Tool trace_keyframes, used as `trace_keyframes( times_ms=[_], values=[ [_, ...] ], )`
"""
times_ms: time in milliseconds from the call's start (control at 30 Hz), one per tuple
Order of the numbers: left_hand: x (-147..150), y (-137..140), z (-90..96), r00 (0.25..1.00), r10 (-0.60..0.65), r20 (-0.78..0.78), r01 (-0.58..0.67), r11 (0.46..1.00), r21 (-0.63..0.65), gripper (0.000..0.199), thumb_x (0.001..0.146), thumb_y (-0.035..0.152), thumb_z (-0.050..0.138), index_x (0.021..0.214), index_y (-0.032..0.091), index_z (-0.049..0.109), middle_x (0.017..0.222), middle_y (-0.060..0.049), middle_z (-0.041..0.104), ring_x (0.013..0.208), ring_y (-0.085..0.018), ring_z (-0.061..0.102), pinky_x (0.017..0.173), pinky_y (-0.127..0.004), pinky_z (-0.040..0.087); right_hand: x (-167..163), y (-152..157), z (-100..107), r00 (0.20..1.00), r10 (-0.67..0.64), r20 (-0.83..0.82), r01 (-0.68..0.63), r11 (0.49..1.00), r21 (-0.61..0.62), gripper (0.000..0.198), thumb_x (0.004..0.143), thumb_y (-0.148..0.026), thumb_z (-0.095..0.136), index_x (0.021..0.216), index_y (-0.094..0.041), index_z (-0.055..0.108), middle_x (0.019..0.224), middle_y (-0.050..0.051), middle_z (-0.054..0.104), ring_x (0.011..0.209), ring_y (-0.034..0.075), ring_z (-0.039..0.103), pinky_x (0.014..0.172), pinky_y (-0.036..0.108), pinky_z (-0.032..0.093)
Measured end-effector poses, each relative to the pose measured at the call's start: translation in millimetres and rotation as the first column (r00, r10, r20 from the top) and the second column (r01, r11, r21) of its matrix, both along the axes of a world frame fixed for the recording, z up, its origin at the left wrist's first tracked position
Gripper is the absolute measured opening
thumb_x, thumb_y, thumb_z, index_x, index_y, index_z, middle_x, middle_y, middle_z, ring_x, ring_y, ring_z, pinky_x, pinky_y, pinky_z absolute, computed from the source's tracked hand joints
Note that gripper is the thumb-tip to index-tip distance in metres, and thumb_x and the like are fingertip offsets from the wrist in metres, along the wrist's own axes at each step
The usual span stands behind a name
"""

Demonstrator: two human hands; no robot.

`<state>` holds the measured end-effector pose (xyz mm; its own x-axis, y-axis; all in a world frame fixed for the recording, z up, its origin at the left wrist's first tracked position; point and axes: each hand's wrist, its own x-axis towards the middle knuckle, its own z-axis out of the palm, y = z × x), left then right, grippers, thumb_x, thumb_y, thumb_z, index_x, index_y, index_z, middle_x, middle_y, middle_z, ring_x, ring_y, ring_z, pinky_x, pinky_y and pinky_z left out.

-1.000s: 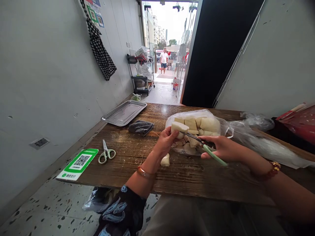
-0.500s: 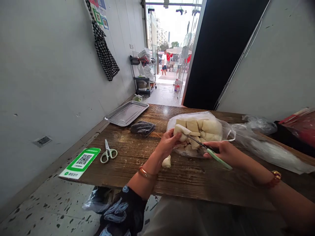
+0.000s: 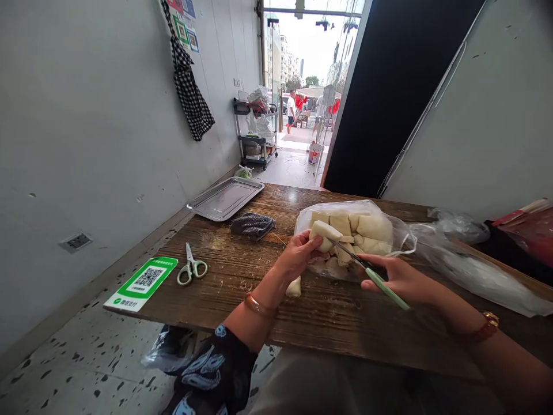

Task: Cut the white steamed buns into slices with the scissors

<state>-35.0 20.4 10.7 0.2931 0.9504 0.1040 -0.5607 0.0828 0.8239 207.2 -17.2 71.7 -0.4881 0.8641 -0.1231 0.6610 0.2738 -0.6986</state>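
My left hand [image 3: 300, 253] pinches a pale steamed bun piece [image 3: 324, 231] above a clear plastic bag. In my right hand [image 3: 395, 278] is a pair of scissors [image 3: 384, 286] with green handles, partly hidden by the fingers. Its dark blades slant up to the left and their tips touch the bun piece. Just below and behind, the bag [image 3: 317, 207] lies spread open with several cream-coloured bun chunks [image 3: 375, 228] in it. A small bun piece [image 3: 294, 287] rests on the table beneath my left wrist.
On the wooden table [image 3: 242, 271] are a metal tray [image 3: 224, 199], a dark grey cloth [image 3: 253, 225], a second pair of scissors [image 3: 190, 268] and a green QR-code card [image 3: 142, 282]. Crumbs are scattered about. Crumpled clear plastic [image 3: 479, 265] covers the right side. A cart [image 3: 257, 138] stands near the glass doorway.
The bun piece in my left hand has tilted, showing more of its broad pale face. My right hand's fingers have spread a little on the scissors. The view has shifted slightly.
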Motion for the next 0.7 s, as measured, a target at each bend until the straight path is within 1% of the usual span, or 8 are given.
trace_keyframes(
  times_ms=[100, 167, 300, 367, 433, 567, 700],
  values=[
    [0.0, 0.2, -1.9, 0.999, 0.012, -0.036, -0.011, 1.0, 0.022, 0.049, 0.063, 0.044, 0.087, 0.095, 0.011, 0.071, 0.086, -0.006, 0.068, 0.073, -0.013, 0.063, 0.064, -0.025, 0.055, -2.5, 1.7, 0.4, 1.0, 0.0, -0.006, 0.0, 1.0, -0.013, 0.082, 0.072, -0.058, 0.072, 0.139, -0.012, 0.058, 0.113, 0.013, 0.075, 0.103, 0.035, 0.067, 0.095, 0.047, 0.05],
    [-0.2, 0.9, -3.2, 0.997, 0.032, -0.064, -0.03, 0.999, 0.034, 0.049, 0.063, 0.045, 0.087, 0.095, 0.011, 0.072, 0.087, -0.005, 0.068, 0.074, -0.014, 0.062, 0.064, -0.025, 0.055, -3.7, 2.7, 1.0, 0.999, 0.015, -0.028, -0.017, 0.999, -0.044, 0.081, 0.072, -0.057, 0.072, 0.139, -0.013, 0.058, 0.114, 0.013, 0.074, 0.107, 0.036, 0.066, 0.095, 0.048, 0.05],
    [-0.5, 3.2, -5.1, 0.994, 0.049, -0.096, -0.044, 0.998, 0.044, 0.051, 0.061, 0.048, 0.087, 0.093, 0.012, 0.071, 0.085, -0.005, 0.067, 0.074, -0.015, 0.063, 0.062, -0.025, 0.053, -4.2, 3.8, 3.8, 0.995, 0.081, -0.064, -0.088, 0.99, -0.113, 0.079, 0.076, -0.058, 0.069, 0.142, -0.015, 0.055, 0.117, 0.012, 0.073, 0.11, 0.034, 0.065, 0.095, 0.046, 0.051],
    [-0.6, 3.8, -5.4, 0.993, 0.05, -0.105, -0.044, 0.997, 0.056, 0.05, 0.062, 0.048, 0.086, 0.092, 0.012, 0.071, 0.085, -0.005, 0.067, 0.074, -0.015, 0.062, 0.061, -0.024, 0.053, -4.4, 3.8, 5.9, 0.993, 0.099, -0.067, -0.107, 0.987, -0.123, 0.078, 0.078, -0.058, 0.069, 0.141, -0.015, 0.055, 0.118, 0.012, 0.072, 0.109, 0.033, 0.065, 0.095, 0.044, 0.051],
    [-0.7, 3.7, -5.6, 0.99, 0.057, -0.129, -0.048, 0.996, 0.069, 0.05, 0.064, 0.048, 0.085, 0.094, 0.011, 0.071, 0.086, -0.005, 0.067, 0.074, -0.014, 0.061, 0.061, -0.024, 0.053, -4.9, 3.7, 8.0, 0.994, 0.093, -0.051, -0.098, 0.989, -0.108, 0.075, 0.078, -0.057, 0.069, 0.14, -0.017, 0.057, 0.115, 0.011, 0.072, 0.106, 0.033, 0.066, 0.093, 0.043, 0.051],
    [-0.7, 2.6, -5.4, 0.982, 0.074, -0.174, -0.061, 0.995, 0.075, 0.052, 0.065, 0.05, 0.084, 0.097, 0.011, 0.071, 0.086, -0.005, 0.067, 0.072, -0.013, 0.06, 0.061, -0.023, 0.053, -4.2, 4.2, 9.3, 0.996, 0.08, 0.029, -0.079, 0.996, -0.028, 0.068, 0.079, -0.057, 0.068, 0.135, -0.018, 0.062, 0.107, 0.007, 0.075, 0.098, 0.032, 0.067, 0.088, 0.041, 0.051],
    [-0.3, 1.9, -5.0, 0.985, 0.067, -0.162, -0.056, 0.996, 0.073, 0.051, 0.064, 0.05, 0.084, 0.094, 0.012, 0.071, 0.086, -0.005, 0.067, 0.074, -0.014, 0.061, 0.061, -0.023, 0.052, -0.2, 5.1, 1.3, 0.998, 0.025, 0.055, -0.028, 0.998, 0.048, 0.065, 0.081, -0.058, 0.065, 0.127, -0.012, 0.068, 0.109, 0.01, 0.076, 0.101, 0.034, 0.066, 0.09, 0.042, 0.05]
  ],
)
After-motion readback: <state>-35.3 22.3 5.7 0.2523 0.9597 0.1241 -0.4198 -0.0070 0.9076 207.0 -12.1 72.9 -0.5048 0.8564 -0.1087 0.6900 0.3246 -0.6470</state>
